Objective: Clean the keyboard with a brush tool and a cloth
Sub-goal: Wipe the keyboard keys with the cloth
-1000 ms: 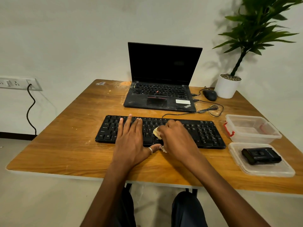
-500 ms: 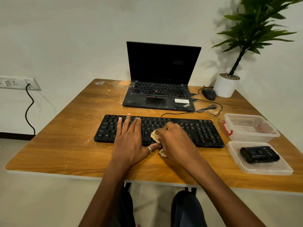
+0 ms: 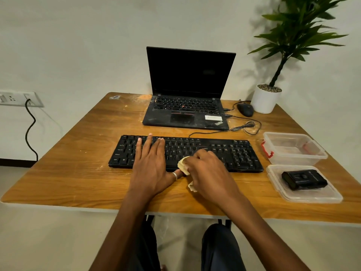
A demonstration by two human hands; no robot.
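A black keyboard (image 3: 234, 151) lies across the middle of the wooden table (image 3: 64, 173). My left hand (image 3: 151, 163) rests flat on its left half, fingers straight over the keys. My right hand (image 3: 207, 173) grips a crumpled pale yellow cloth (image 3: 183, 165) and presses it on the keyboard's front middle edge; most of the cloth is hidden under the hand. A black brush tool (image 3: 303, 179) lies in a clear plastic lid (image 3: 289, 194) at the right.
An open black laptop (image 3: 187, 98) stands behind the keyboard, with a mouse (image 3: 245, 109) and looped cable (image 3: 248, 128) beside it. A clear plastic box (image 3: 293, 149) and a potted plant (image 3: 266, 97) sit at the right. A wall socket (image 3: 19, 98) is at the left.
My right hand has slid the cloth slightly toward the keyboard's front edge. The left hand stays flat on the keys.
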